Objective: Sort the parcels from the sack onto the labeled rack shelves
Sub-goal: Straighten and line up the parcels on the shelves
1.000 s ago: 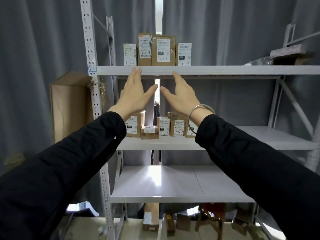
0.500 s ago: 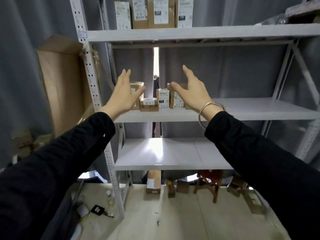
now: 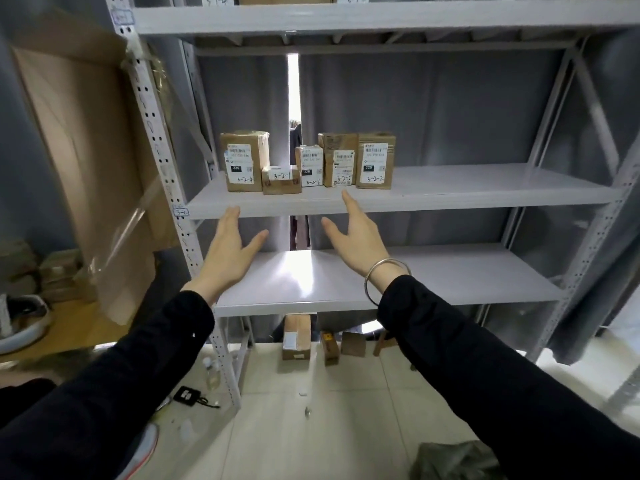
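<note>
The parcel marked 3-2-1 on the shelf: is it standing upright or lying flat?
Lying flat. The parcel marked 3-2-1 is wider than tall and lower than the parcel marked 3-2-4 beside it.

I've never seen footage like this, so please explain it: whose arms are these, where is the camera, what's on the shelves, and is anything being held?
The camera is worn on a person's head and looks forward and down, so the two black-sleeved arms are that person's own. The left hand and the right hand, whose wrist wears a silver metal bangle, are both open and hold nothing. Ahead stands a grey metal rack. Its middle shelf carries five brown cardboard parcels with white labels.
</note>
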### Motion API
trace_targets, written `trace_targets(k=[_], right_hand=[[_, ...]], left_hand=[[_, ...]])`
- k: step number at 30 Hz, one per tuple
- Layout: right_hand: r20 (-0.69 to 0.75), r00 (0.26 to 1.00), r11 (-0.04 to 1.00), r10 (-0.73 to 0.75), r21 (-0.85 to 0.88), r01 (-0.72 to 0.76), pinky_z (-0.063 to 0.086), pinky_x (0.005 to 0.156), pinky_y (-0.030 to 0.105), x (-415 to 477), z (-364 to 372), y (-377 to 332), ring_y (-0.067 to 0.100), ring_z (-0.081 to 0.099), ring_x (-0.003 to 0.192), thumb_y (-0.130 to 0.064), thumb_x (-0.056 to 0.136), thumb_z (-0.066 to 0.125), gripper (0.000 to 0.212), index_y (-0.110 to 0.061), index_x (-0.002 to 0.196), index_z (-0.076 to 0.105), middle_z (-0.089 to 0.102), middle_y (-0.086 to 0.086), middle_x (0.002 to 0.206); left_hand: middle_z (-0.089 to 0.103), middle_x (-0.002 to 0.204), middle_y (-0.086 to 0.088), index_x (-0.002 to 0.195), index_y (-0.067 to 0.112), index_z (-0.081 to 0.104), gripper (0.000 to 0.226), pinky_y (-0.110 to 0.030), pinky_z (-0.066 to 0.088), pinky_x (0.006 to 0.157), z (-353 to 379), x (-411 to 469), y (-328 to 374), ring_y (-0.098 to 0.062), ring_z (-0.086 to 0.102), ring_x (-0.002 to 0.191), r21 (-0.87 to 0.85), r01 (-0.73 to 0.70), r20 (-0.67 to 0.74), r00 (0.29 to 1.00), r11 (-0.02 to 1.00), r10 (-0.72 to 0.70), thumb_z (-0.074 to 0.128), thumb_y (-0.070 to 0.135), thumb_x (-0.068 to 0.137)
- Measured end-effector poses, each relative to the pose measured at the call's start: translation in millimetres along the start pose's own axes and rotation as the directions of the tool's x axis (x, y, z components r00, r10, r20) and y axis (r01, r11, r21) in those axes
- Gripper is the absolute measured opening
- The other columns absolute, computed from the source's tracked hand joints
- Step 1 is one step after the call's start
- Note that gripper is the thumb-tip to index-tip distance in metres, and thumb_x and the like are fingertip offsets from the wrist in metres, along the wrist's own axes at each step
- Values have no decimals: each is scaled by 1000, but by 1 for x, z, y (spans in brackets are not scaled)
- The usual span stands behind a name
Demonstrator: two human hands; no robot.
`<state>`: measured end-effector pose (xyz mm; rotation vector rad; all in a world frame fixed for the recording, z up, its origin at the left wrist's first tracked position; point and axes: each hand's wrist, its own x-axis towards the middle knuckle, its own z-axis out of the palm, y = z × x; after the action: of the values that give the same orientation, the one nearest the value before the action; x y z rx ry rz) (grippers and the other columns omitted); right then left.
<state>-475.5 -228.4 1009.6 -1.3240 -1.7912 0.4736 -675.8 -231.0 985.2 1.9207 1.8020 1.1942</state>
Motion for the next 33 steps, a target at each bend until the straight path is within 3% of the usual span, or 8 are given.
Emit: trace_targets(k=[3,6,14,17,21,27,33], right_hand=[[2,1000,1000,-11,2,11,20,118,40,2,-4,3,22,24,142,-30,95,46,65,-12,148,14,24,5,154],[-11,1000,1000,-21,-21,21,22,117,38,7,-12,15,21,27,140,-30,95,46,63,-12,148,15,27,5,153],[-14,1000,1000,22,-5,-22,23,112,26,32,-13,37,18,28,139,-30,95,47,60,-14,147,20,31,2,151],[-10,1000,996,-11,84,12,21,105,18,50,10,37,8,31,134,-26,95,47,56,-18,145,24,35,-2,148],[-14,999,982,-29,186,31,21,115,25,96,47,34,5,23,139,-33,94,48,62,-28,147,17,26,-13,152],[-69,993,981,-97,161,107,16,114,20,174,67,7,0,21,137,-37,94,46,61,-29,146,16,20,-23,145],[-102,988,983,-117,129,130,16,113,23,226,83,1,8,20,142,-36,95,45,61,-24,148,16,23,-11,153]], left_hand=[[21,155,-10,147,11,19,68,-39,19,117,23,4,13,-25,21,143,-76,-45,4,999,996,45,51,36,93],[17,157,-6,149,13,16,69,-33,14,115,49,8,26,-20,17,144,-107,-80,25,996,991,83,49,37,94],[15,158,-4,150,15,14,72,-33,15,115,75,36,22,-18,15,145,-147,-20,63,998,989,30,48,42,93],[16,158,2,150,21,13,74,-38,19,118,69,53,4,-15,17,144,-182,-6,49,999,983,15,48,48,90],[9,158,9,150,28,7,73,-33,13,117,56,102,-17,-10,12,144,-271,18,-34,999,963,-28,48,43,91],[15,156,6,148,23,14,67,-29,15,116,42,173,-24,-10,17,143,-286,-77,-87,995,955,54,48,39,92],[11,157,10,148,29,11,69,-25,13,111,41,224,-35,-9,14,143,-290,-117,-91,991,950,94,46,46,92]])
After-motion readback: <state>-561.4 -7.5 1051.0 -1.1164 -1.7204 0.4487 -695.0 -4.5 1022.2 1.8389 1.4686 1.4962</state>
